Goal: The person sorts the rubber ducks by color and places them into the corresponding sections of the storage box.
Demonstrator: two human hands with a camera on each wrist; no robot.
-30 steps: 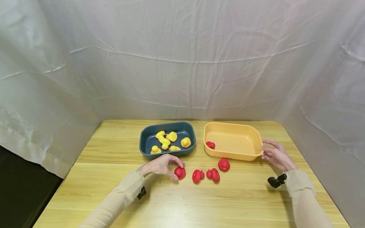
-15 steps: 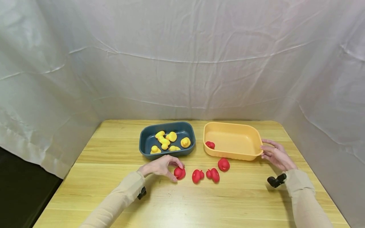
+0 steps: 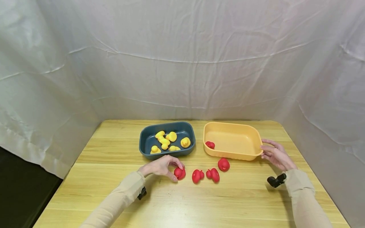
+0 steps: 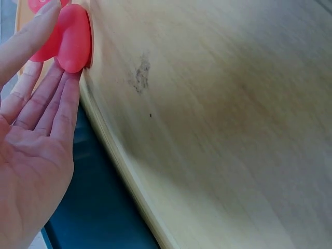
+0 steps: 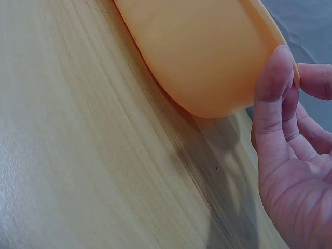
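Red duck (image 3: 180, 173) sits on the tabletop (image 3: 242, 199), in front of the navy tray (image 3: 182, 152). Left grip (image 3: 162, 165) is clamped about it, thumb opposite fingers; right grip (image 3: 277, 155) pinches the orange tray (image 3: 233, 137) by its rim. Step in hand, in my judgement: securing the duck. Next move calls for a straight lift, clear of neighbouring red ducks (image 3: 197, 176). Against the half-second-earlier frame, no change is discernible.

Red ducks (image 3: 224, 165), yellow ducks (image 3: 185, 142), dark blue tray (image 3: 185, 151), orange tray (image 3: 233, 139), wood-grained table (image 3: 228, 199)
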